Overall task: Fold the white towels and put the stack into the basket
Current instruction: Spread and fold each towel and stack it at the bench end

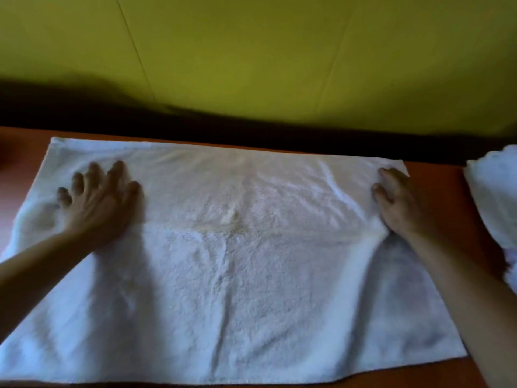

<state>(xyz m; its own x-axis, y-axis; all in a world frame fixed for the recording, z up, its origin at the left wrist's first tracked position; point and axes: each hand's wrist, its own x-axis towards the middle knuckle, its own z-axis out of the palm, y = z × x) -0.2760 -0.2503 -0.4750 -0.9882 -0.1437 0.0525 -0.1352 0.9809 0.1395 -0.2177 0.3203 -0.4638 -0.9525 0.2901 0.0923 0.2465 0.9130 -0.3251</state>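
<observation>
We see a plain white towel (237, 261) with a faint yellowish stain near its middle, spread on a reddish-brown surface (436, 175). More white cloth (495, 197) sits at the right edge. The wall (251, 51) behind is yellow-green, with a dark band at its foot.

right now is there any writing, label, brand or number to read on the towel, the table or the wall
None. The spread white towel shows no tag or print, nor does the second towel at the right edge. The wooden table and the green wall bear no text or sign.
</observation>
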